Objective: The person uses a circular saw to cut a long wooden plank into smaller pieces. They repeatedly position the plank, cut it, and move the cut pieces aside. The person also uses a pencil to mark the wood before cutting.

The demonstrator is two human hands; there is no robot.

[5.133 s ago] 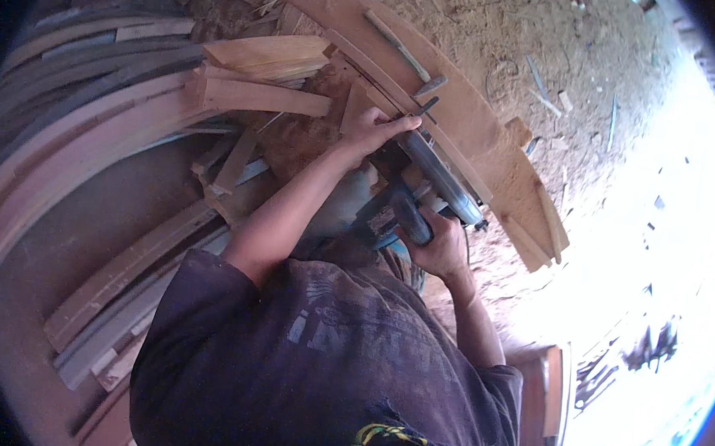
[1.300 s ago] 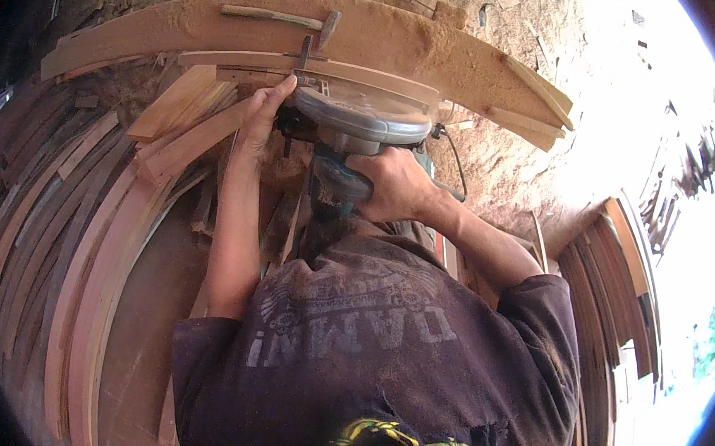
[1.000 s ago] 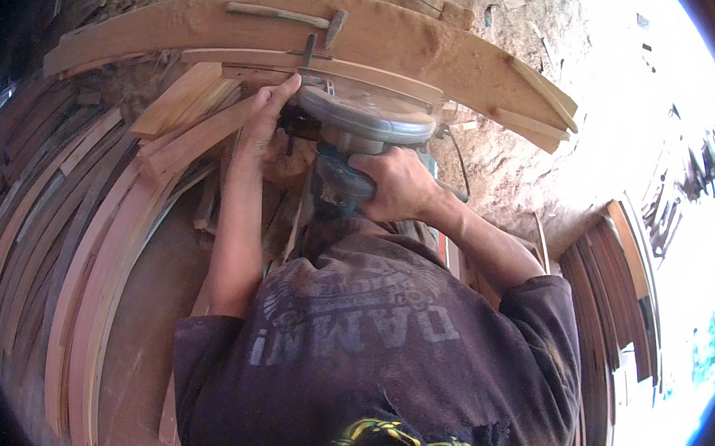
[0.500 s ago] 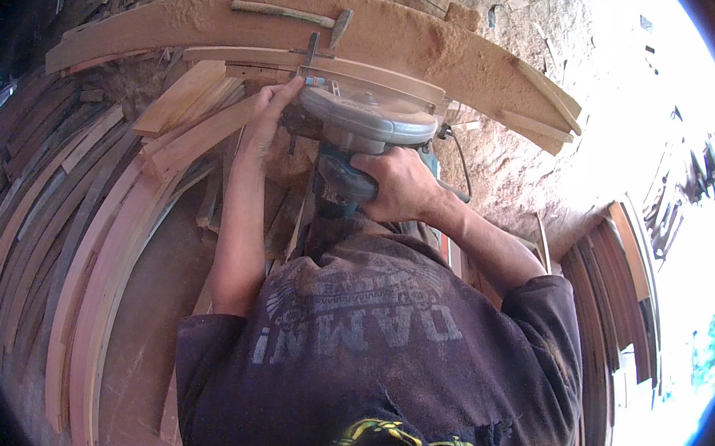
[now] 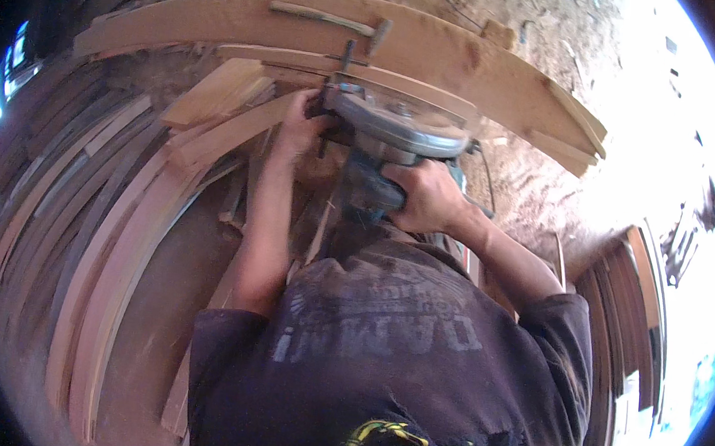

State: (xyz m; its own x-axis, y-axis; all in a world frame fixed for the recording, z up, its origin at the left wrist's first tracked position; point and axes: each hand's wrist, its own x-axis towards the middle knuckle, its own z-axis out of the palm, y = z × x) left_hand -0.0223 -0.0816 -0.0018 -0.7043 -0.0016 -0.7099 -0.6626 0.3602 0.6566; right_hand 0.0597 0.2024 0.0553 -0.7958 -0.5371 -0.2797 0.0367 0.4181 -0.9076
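A circular saw (image 5: 417, 136) with a rounded grey guard and dark blue-green body is in front of my chest. My right hand (image 5: 427, 196) is closed around its rear handle. At the saw's left front end, my left hand (image 5: 300, 128) curls its fingers about the edge of the base; some fingertips are hidden behind it. A dark metal bar (image 5: 348, 55) sticks up there, close to my left fingers. Just beyond the saw lies a thin curved wooden strip (image 5: 420, 92). The saw's body hides most of its blade area.
A wide curved plank (image 5: 444, 51) dusted with sawdust spans the far side, with a hammer (image 5: 322, 16) on it. Short wood blocks (image 5: 217, 93) sit left of the saw. Long curved boards (image 5: 108, 288) are stacked left, more boards (image 5: 616, 316) right. A cable (image 5: 490, 170) trails behind the saw.
The whole scene has shifted right in the picture as the head turned. My left fingers, earlier stretched up to the saw's front, now curl round it. My right hand keeps its grip.
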